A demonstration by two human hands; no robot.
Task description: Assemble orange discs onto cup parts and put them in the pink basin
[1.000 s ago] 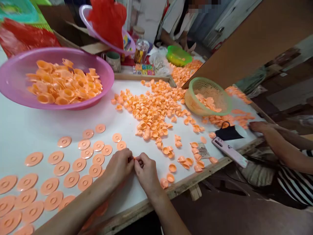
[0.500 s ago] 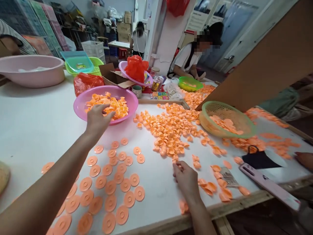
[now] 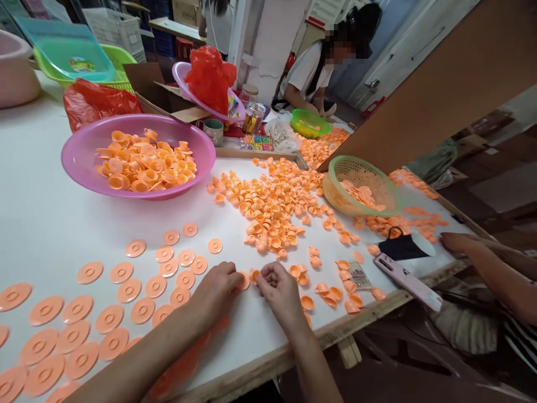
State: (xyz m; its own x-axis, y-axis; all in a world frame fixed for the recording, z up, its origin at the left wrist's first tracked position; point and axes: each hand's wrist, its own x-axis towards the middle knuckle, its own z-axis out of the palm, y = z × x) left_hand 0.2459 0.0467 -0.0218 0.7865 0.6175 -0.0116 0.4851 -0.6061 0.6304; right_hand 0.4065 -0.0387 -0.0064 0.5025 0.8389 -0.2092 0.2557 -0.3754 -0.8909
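My left hand (image 3: 221, 288) is closed on the edge of a small orange saucer (image 3: 243, 281) at the front of the table. Right beside it, my right hand (image 3: 279, 288) pinches a small orange cup (image 3: 254, 276). The two pieces are close together; whether they touch I cannot tell. Many flat orange saucers (image 3: 142, 310) lie spread to the left, some hidden by my left forearm. A heap of loose orange cups (image 3: 274, 204) lies beyond my hands. Farther left stands a pink basin (image 3: 84, 148) holding a pile of cups set on saucers (image 3: 146, 162).
A green mesh basket (image 3: 390, 196) with orange discs stands to the right. Near it lie a black mask (image 3: 400, 247) and a pink phone (image 3: 409, 281). A brown board (image 3: 403, 89) leans across the right. One person works at the back; another person's arm (image 3: 486, 254) rests at the right edge.
My left hand has come back from above the pink basin to the front, where it holds a saucer. My right hand has brought a cup toward it. The view has shifted.
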